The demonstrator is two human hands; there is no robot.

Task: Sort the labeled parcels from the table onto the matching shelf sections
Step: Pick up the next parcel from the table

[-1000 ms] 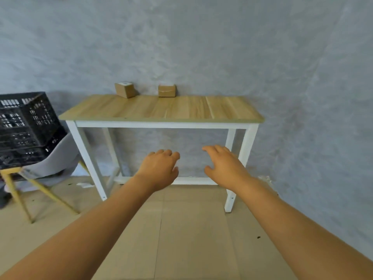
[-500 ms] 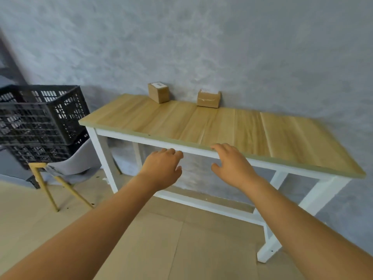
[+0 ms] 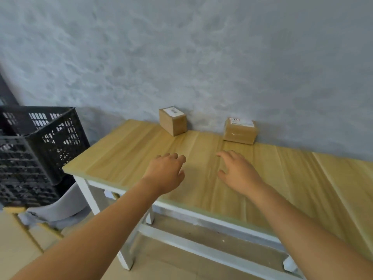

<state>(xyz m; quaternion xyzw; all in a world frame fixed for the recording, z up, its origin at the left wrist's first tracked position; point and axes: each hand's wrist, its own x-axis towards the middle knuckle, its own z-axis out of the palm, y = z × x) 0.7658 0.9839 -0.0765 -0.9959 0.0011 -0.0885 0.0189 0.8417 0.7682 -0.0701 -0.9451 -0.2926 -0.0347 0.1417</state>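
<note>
Two small brown cardboard parcels sit at the back edge of the light wood-topped bench with white legs (image 3: 125, 158), right up against the blue-grey textured wall (image 3: 201, 57). The left cube-shaped cardboard parcel (image 3: 172, 121) is turned at an angle, one corner facing forward, with a white label on top. The right flatter cardboard parcel (image 3: 239, 131) is wrapped in clear tape and carries a white label with a bit of red print on top; the text is too small to read. They're near each other but not touching.

Both bare arms reach out over the bench. The left hand (image 3: 166, 173) hovers palm down over the front part of the top, fingers loosely curled, nothing in its grip. The right hand (image 3: 238, 173) is just beside it, fingers spread and relaxed, also empty. Both are short of the parcels, left hand roughly in line with the cube one, right hand with the flatter one.

Off to the left there's a stack of black slotted plastic crates (image 3: 34, 150) sitting on a grey chair with wooden legs (image 3: 58, 209). Floor is covered in tan cardboard sheets (image 3: 16, 247).
</note>
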